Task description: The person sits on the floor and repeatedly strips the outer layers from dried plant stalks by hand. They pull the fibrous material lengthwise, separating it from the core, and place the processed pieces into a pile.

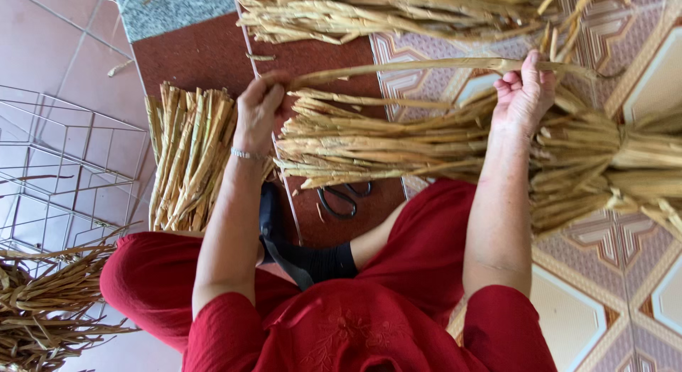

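Note:
A long pale dried stalk (419,64) arches above a thick bundle of dried stalks (398,141) lying across the floor in front of me. My left hand (260,109) pinches the stalk's left end, close to the cut tips of the bundle. My right hand (524,89) grips the same stalk farther right, where the bundle thickens toward its tied part (625,155). A thin bracelet circles my left wrist. My red-clothed legs fill the bottom of the view.
A shorter bundle of cut stalks (188,155) lies left of my left hand. Black scissors (342,199) rest on the floor under the main bundle. Another stalk bundle (383,13) lies at the top. A white wire frame (64,173) and loose stalks (42,301) stand at left.

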